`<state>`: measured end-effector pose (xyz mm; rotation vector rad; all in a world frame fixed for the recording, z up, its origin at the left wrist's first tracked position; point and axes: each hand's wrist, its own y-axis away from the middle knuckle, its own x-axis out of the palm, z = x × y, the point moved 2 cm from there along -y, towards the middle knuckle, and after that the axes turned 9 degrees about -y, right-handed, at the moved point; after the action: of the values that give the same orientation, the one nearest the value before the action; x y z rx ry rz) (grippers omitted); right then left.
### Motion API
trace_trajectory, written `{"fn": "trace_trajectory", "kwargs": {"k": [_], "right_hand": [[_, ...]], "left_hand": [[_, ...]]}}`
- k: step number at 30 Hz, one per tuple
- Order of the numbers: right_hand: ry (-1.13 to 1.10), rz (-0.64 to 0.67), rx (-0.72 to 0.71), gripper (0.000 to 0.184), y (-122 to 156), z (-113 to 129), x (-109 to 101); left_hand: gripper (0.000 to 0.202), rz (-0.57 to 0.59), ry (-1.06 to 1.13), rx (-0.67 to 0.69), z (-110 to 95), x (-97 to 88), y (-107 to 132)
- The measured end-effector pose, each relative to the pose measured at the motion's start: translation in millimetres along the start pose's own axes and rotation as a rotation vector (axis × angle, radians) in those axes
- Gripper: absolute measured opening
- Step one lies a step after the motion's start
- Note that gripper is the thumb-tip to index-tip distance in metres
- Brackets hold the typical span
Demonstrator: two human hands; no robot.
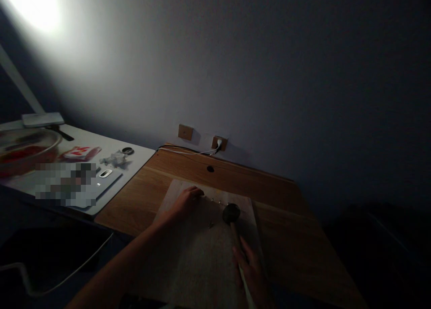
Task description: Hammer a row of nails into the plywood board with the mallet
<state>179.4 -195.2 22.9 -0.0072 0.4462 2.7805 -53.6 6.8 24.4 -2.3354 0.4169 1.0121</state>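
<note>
My left hand (186, 200) rests on a pale board (198, 255) on the wooden desk, its fingers closed in a pinch near the board's far edge; what they hold is too small to name. A short row of small nails (213, 200) runs from the fingertips to the right. My right hand (251, 273) grips the handle of a mallet with a dark round head (231, 213), which lies low over the board beside the row. A tiny loose piece (211, 224) lies on the board below the row.
The wooden desk (289, 237) has a cable hole (210, 169) and stands against a wall with two sockets (219, 142) and a white cable. On a white table at the left are a bowl (23, 150), small items and a lamp base (42, 119).
</note>
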Motion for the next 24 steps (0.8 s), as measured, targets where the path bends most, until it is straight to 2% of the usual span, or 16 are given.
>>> {"fn": "trace_trajectory", "kwargs": {"k": [4,9,15,20,24], "right_hand": [[0.035,0.039,-0.019,0.079,-2,13,12],[0.015,0.134,-0.054,0.071,-14,35,37],[0.016,0.271,-0.125,0.056,-28,53,64],[-0.012,0.313,-0.132,0.052,-35,57,78],[0.0,0.342,-0.132,0.054,-37,58,87]], "left_hand": [[0.032,-0.008,0.018,-0.046,4,1.3,-1],[0.016,-0.046,0.022,-0.026,1,-2.8,-2],[0.019,-0.034,0.007,-0.056,0,-2.4,-1],[0.041,-0.054,0.025,-0.105,3,-0.6,1],[0.046,-0.041,0.061,-0.117,5,1.1,2]]}}
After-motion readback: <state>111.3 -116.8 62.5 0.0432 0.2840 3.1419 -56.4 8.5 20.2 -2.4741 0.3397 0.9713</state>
